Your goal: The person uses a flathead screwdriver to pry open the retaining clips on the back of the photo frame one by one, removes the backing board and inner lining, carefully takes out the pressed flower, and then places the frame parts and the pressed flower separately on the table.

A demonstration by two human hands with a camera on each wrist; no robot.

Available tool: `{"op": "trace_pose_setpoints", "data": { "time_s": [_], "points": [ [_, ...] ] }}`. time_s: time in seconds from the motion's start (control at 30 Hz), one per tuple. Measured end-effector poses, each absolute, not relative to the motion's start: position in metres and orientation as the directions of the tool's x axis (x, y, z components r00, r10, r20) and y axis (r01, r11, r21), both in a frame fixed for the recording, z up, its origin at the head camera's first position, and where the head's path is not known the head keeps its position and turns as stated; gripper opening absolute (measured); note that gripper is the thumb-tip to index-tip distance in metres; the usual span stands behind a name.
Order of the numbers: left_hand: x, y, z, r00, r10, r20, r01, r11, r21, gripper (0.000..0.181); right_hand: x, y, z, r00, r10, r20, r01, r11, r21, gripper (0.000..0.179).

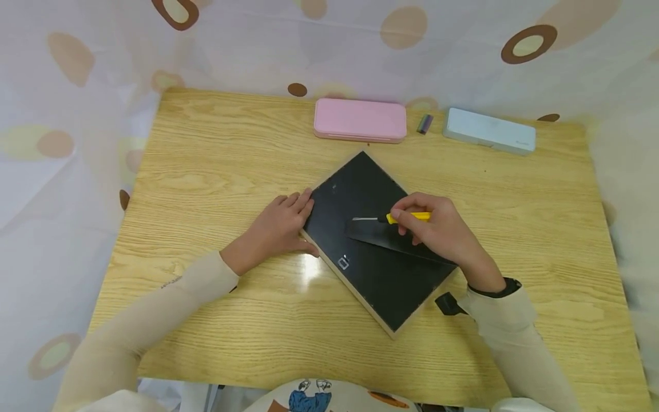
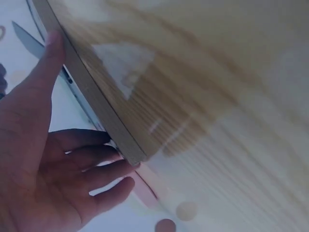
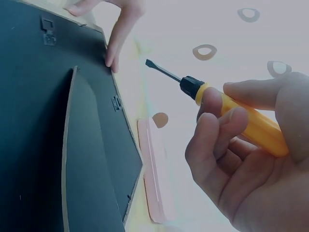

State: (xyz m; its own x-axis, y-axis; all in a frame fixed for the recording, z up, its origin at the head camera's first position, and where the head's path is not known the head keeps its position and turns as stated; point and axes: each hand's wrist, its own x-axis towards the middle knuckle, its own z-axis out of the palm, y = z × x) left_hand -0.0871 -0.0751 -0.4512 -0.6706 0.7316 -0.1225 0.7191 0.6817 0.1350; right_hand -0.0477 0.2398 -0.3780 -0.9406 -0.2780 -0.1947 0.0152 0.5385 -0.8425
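Note:
A picture frame (image 1: 360,177) lies back side up on the table, turned like a diamond, its black backing showing inside pale wooden edges. Its stand flap (image 1: 376,233) juts out from the backing, clearly raised in the right wrist view. My right hand (image 1: 435,226) grips a yellow-handled screwdriver (image 3: 263,128), whose flat metal tip is above the flap and points left. At the frame's left corner rests my left hand (image 1: 285,223), its thumb along the near edge and its fingertips touching the far one. A small metal hanger (image 1: 343,262) sits near the frame's near-left edge.
Along the back of the wooden table (image 1: 206,171) lie a pink case (image 1: 360,120), a small dark multicoloured block (image 1: 424,123) and a light blue case (image 1: 489,130). A patterned cloth (image 1: 247,46) hangs behind. A black piece (image 1: 449,304) sticks out by the right cuff.

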Motion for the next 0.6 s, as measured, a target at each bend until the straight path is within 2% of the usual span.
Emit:
{"op": "trace_pose_setpoints", "data": {
  "time_s": [0.27,0.43,0.6],
  "points": [
    [-0.05,-0.06,-0.449,-0.706,0.708,-0.007,0.707,0.705,-0.062,0.114,-0.048,0.237,-0.379,-0.939,-0.278,-0.202,0.026,0.529,-0.848,0.018],
    [-0.03,-0.049,-0.45,-0.729,0.681,0.064,0.671,0.73,-0.129,0.113,-0.049,0.237,-0.384,-0.933,-0.29,-0.212,0.029,0.528,-0.849,0.019],
    [-0.012,-0.033,-0.451,-0.757,0.652,0.044,0.636,0.751,-0.177,0.112,-0.049,0.234,-0.386,-0.931,-0.302,-0.206,0.017,0.529,-0.849,0.02]
  ]
}}
